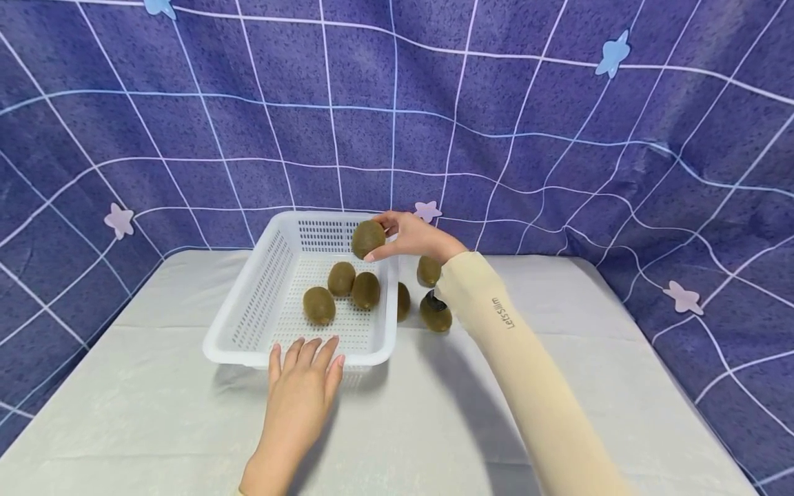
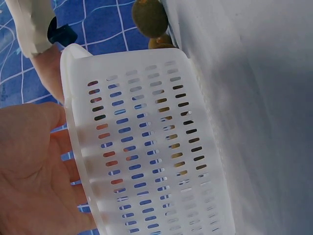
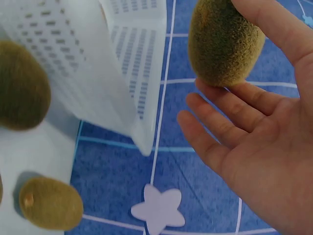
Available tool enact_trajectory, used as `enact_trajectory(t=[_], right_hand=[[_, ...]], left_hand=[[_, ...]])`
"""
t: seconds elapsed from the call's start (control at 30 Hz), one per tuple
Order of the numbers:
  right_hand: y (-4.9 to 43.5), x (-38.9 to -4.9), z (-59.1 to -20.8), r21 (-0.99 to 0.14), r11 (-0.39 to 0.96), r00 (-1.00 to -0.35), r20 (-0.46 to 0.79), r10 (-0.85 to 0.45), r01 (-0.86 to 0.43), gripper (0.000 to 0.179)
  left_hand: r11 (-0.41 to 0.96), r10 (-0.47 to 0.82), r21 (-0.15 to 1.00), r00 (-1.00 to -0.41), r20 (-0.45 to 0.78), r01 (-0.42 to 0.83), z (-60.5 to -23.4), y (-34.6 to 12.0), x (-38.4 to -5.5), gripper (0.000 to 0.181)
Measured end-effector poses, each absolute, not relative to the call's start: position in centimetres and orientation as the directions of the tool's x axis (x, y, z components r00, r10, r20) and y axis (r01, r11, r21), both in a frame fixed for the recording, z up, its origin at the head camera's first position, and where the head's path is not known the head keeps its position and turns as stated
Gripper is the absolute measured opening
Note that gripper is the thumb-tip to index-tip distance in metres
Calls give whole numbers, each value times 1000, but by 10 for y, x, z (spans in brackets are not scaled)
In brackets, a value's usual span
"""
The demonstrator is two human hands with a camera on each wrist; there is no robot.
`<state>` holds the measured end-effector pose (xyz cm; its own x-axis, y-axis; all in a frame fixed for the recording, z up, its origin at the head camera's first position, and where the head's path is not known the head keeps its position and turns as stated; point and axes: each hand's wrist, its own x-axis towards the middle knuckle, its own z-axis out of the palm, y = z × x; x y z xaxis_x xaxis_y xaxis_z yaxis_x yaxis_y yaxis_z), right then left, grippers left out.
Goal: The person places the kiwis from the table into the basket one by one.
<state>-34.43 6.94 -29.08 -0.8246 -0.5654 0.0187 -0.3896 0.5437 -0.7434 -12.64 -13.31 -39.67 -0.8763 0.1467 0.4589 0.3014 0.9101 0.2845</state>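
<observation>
A kiwi [image 1: 367, 241] was held at the fingertips of the right hand [image 1: 415, 234], pinched between the thumb on one side and the foremost fingers on the other. The remaining fingers were left extended and apart from it, as was shown in the right wrist view. The held kiwi was positioned ahead of the palm, to its left, and was raised above the basket [image 1: 238, 356] near the far right corner, well clear of the basket's floor.

Three loose kiwis [image 1: 319, 306] were grouped on that floor, nearer to the person than the held one. Three outer kiwis [image 1: 436, 315] were seen on the table [image 1: 155, 413] to the right of the basket, below the right wrist and sleeve [image 1: 515, 344]; one was partly hidden by the basket's rim.

The left hand [image 1: 304, 389] was placed at the near rim, its fingers spread and nearly straight, their tips reaching over the edge. No kiwi was held by it; the loose kiwis were situated beyond its fingertips, untouched.
</observation>
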Motion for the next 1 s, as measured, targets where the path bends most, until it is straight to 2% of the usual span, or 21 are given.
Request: enact_trajectory(t=[0.3, 0.57, 0.7, 1.0], right_hand=[[39, -341, -292, -743, 530, -778, -19, -628, -409, 75], [22, -335, -294, -690, 580, -740, -95, -666, -433, 72], [16, -333, -296, -637, 619, -729, -128, -672, -459, 72], [7, -329, -301, -600, 675, -730, -208, -651, -430, 73]], left_hand=[[913, 145, 278, -874, 464, 299, -396, -133, -127, 36], [916, 144, 278, -886, 442, 288, -396, -133, -126, 38], [917, 143, 280, -888, 437, 285, -396, -133, -126, 38], [916, 141, 279, -881, 451, 289, -396, -133, -126, 37]])
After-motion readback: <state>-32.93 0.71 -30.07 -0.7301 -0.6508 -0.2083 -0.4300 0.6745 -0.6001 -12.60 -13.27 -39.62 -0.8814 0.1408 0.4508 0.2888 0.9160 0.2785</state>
